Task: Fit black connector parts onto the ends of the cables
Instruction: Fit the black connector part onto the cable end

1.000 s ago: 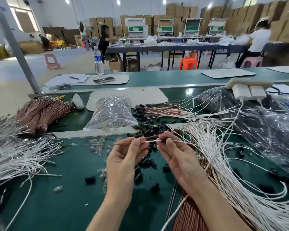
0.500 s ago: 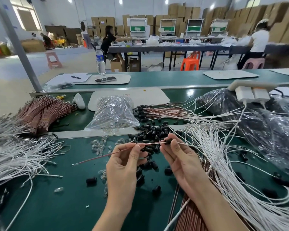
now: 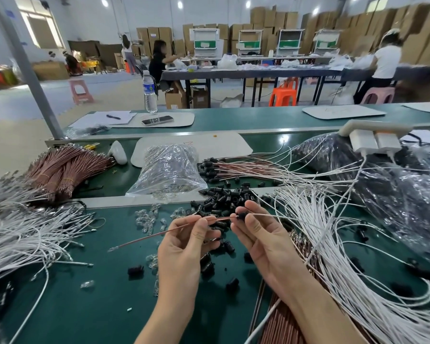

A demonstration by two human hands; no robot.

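View down over a person's two bare hands at a green workbench (image 3: 85,314). The left hand (image 3: 184,247) pinches a thin reddish-brown cable (image 3: 147,238) between thumb and fingertips, close to its inner end, probably so the short tip stays stiff enough to aim. The rest of the cable slopes down to the left towards the bench. The right hand (image 3: 261,239) pinches a small black connector part (image 3: 241,216) between thumb and forefinger, level with that cable end. The two meet, though it cannot be told whether the end is seated. A white cable (image 3: 283,216) leads off from the connector's far side, apparently already fitted. Both hands are raised off the bench and close together, seemingly to line up the parts. A heap of loose black connectors (image 3: 224,194) lies just beyond the fingers, within easy reach, and a fan of white cables (image 3: 333,244) spreads to the right
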